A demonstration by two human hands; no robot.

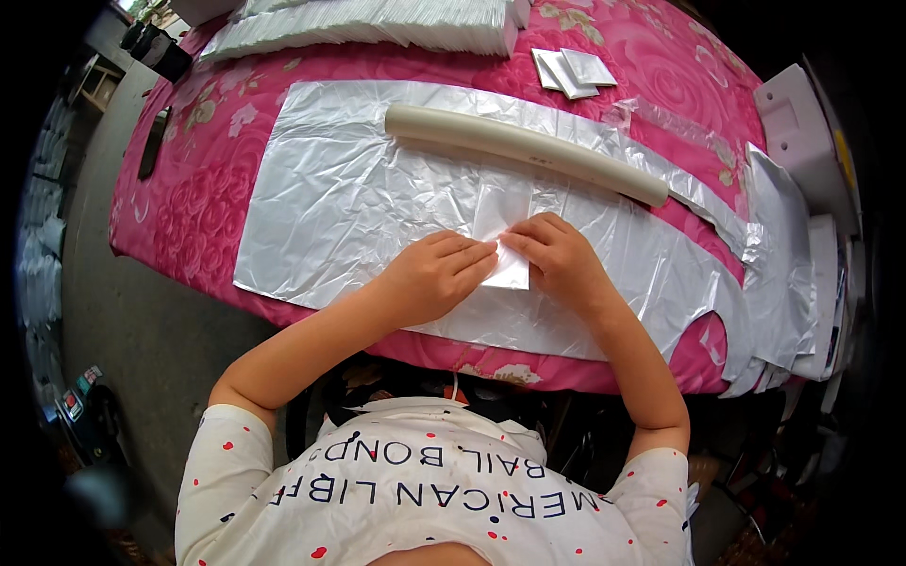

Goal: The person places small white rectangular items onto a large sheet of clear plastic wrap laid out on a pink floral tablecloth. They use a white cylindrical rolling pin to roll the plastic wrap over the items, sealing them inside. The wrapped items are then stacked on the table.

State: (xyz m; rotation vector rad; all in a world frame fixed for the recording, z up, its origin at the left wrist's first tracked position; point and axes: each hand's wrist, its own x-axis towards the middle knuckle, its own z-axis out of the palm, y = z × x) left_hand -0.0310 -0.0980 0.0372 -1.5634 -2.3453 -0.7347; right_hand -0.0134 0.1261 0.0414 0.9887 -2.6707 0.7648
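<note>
My left hand (436, 275) has its fingers pressed together on the left edge of a small folded piece of white plastic film (512, 272). From the other side my right hand (557, 257) pinches the same piece near its top, and the fingertips of both hands nearly meet. Under them, a large crinkled silvery-white plastic sheet (316, 193) lies spread on the table. A long beige tube (528, 151) rests across this sheet, beyond my hands. My fingers partly cover the folded piece.
A pink floral cloth (212, 212) covers the table. At the far side lie a long stack of folded white packets (377, 26) and several small flat packets (574, 72). A dark phone-like object (154, 143) lies left; silvery sheets (781, 264) and a white foam box (802, 132) are right.
</note>
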